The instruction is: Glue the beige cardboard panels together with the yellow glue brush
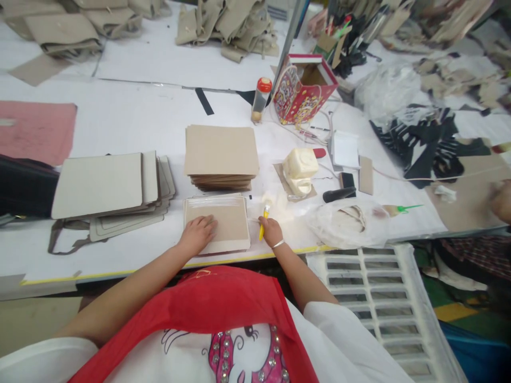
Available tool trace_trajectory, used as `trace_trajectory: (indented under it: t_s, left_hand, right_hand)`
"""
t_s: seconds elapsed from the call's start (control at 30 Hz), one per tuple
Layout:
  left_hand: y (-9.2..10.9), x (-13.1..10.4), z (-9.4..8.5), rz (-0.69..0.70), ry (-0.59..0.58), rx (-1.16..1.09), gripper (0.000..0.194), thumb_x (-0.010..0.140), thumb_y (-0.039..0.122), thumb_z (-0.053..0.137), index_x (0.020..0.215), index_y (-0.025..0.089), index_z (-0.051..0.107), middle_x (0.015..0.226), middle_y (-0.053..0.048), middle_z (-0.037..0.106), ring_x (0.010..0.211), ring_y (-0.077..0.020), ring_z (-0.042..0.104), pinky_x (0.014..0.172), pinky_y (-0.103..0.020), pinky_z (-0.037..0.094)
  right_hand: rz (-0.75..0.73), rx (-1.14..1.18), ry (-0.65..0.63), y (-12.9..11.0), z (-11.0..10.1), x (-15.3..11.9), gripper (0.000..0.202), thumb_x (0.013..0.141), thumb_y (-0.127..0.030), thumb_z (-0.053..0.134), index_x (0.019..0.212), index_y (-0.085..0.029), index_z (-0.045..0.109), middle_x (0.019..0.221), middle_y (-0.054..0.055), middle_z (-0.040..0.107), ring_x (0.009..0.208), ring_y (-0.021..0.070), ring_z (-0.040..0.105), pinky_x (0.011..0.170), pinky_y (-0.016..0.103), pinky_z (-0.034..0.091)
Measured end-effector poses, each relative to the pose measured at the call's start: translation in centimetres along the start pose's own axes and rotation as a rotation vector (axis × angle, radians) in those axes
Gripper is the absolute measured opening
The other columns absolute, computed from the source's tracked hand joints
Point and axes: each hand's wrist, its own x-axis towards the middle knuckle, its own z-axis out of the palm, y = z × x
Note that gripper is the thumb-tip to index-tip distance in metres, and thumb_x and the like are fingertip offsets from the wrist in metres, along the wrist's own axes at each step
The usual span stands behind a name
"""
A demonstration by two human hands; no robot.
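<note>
My left hand [198, 234] lies flat, fingers spread, on the left part of a tan board [229, 223] that tops a low stack at the table's front edge. My right hand [272, 232] grips a small yellow brush [262, 229] just right of that stack, its bristles pointing away from me. Directly behind is a taller stack of tan boards [221, 151]. A cream-coloured glue container [300, 165] stands on a piece of board to the right. Grey-beige covered panels [99, 183] are piled at the left.
Behind stand a red-lidded bottle [261, 100] and a red patterned box [304, 90]. A plastic bag [351, 223] and black tool [338, 194] lie at right. A white slatted rack [367, 298] is below the table edge. Another person's hand [501, 202] shows at far right.
</note>
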Motion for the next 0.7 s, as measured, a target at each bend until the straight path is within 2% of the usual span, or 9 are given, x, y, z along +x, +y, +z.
trace_trajectory:
  t_s: [0.13, 0.3, 0.4, 0.5, 0.57, 0.63, 0.7]
  left_hand:
    - [0.2, 0.8, -1.1, 0.032, -0.043, -0.001, 0.036, 0.081, 0.031, 0.053, 0.116, 0.022, 0.057, 0.130, -0.009, 0.049, 0.114, -0.0270, 0.045, 0.093, -0.038, 0.039]
    - [0.7, 1.6, -2.4, -0.022, -0.132, 0.013, 0.034, 0.076, 0.029, 0.059, 0.108, 0.017, 0.059, 0.123, -0.012, 0.053, 0.104, -0.0290, 0.051, 0.085, -0.039, 0.043]
    - [1.6, 1.9, -3.0, -0.032, -0.030, -0.042, 0.041, 0.076, 0.027, 0.059, 0.116, 0.017, 0.054, 0.128, -0.013, 0.049, 0.111, -0.0292, 0.048, 0.092, -0.041, 0.040]
    - [3.3, 2.7, -3.3, 0.044, 0.161, -0.271, 0.053, 0.078, 0.029, 0.058, 0.127, 0.018, 0.044, 0.133, -0.012, 0.045, 0.118, -0.0253, 0.044, 0.099, -0.039, 0.035]
    - [4.8, 3.7, -3.2, 0.074, 0.222, -0.489, 0.058, 0.075, 0.032, 0.060, 0.129, 0.019, 0.042, 0.131, -0.011, 0.046, 0.106, -0.0210, 0.052, 0.095, -0.035, 0.040]
    - [6.1, 4.8, -3.0, 0.065, 0.189, -0.702, 0.048, 0.073, 0.034, 0.061, 0.118, 0.018, 0.054, 0.117, -0.008, 0.056, 0.085, -0.0162, 0.059, 0.083, -0.030, 0.046]
    - [6.6, 5.4, -2.8, 0.042, 0.134, -0.882, 0.027, 0.074, 0.035, 0.059, 0.092, 0.016, 0.065, 0.090, -0.004, 0.065, 0.070, -0.0136, 0.058, 0.070, -0.026, 0.047]
  right_hand:
    - [0.129, 0.055, 0.040, 0.2, -1.2, -0.2, 0.032, 0.092, -0.025, 0.033, 0.113, -0.016, 0.056, 0.078, 0.008, 0.061, 0.074, 0.0177, 0.053, 0.070, 0.025, 0.036]
    - [0.218, 0.083, 0.010, -0.3, -2.4, -0.5, 0.028, 0.090, -0.026, 0.036, 0.108, -0.018, 0.057, 0.077, 0.005, 0.063, 0.071, 0.0159, 0.057, 0.065, 0.023, 0.037]
    - [0.255, 0.159, 0.126, -1.2, -3.1, -0.5, 0.029, 0.090, -0.031, 0.037, 0.107, -0.016, 0.056, 0.083, 0.006, 0.065, 0.074, 0.0160, 0.059, 0.068, 0.024, 0.040]
    - [0.171, 0.292, 0.321, -2.6, -4.3, -0.7, 0.027, 0.088, -0.033, 0.041, 0.106, -0.016, 0.053, 0.089, 0.006, 0.066, 0.079, 0.0158, 0.062, 0.072, 0.025, 0.044]
    - [0.072, 0.343, 0.427, -3.8, -5.5, -0.9, 0.026, 0.087, -0.034, 0.045, 0.104, -0.016, 0.052, 0.087, 0.006, 0.066, 0.080, 0.0163, 0.062, 0.073, 0.027, 0.046]
    - [-0.016, 0.357, 0.490, -5.1, -6.6, -1.2, 0.025, 0.085, -0.035, 0.048, 0.102, -0.017, 0.051, 0.085, 0.005, 0.065, 0.080, 0.0169, 0.062, 0.073, 0.028, 0.048]
    - [-0.065, 0.378, 0.511, -6.2, -7.3, -1.3, 0.025, 0.084, -0.034, 0.050, 0.103, -0.018, 0.050, 0.085, 0.005, 0.064, 0.080, 0.0171, 0.062, 0.073, 0.029, 0.048]
